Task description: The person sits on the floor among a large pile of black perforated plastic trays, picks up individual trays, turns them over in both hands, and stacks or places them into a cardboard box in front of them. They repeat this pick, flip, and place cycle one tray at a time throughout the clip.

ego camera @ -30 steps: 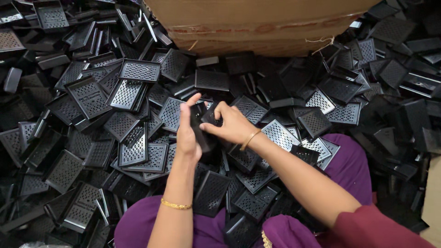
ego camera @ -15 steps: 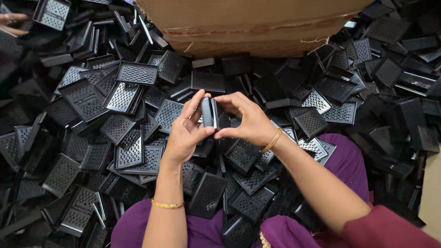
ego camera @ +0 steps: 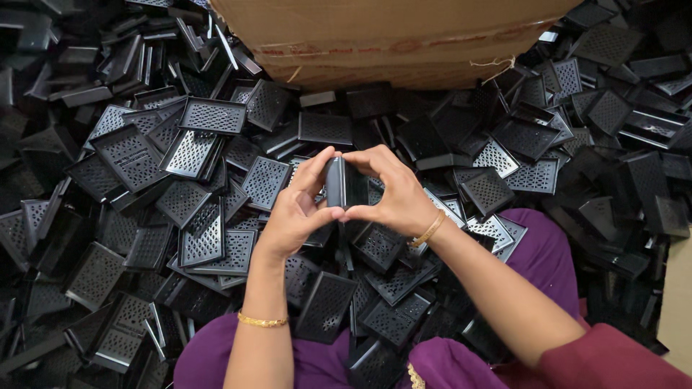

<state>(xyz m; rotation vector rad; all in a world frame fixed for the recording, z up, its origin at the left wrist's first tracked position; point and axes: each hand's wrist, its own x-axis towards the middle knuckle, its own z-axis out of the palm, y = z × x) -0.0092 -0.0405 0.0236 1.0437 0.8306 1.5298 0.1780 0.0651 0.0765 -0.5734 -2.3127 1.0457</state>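
Note:
Both my hands hold one small black plastic piece (ego camera: 344,184) upright over the pile, seen edge-on. My left hand (ego camera: 297,212) pinches its left side with thumb below and fingers on top. My right hand (ego camera: 393,194) grips its right side the same way, fingertips meeting those of the left hand over the piece. A gold bangle sits on each wrist. All around lie several black perforated plastic trays (ego camera: 209,115), heaped loosely.
A brown cardboard box (ego camera: 389,36) stands at the top centre, just beyond my hands. The black pile covers the floor left and right. My purple-clothed lap (ego camera: 533,252) is below. A pale surface edge (ego camera: 677,288) shows at the right.
My hands have lifted the black piece slightly and turned it upright; the fingers of both hands have closed around it from either side.

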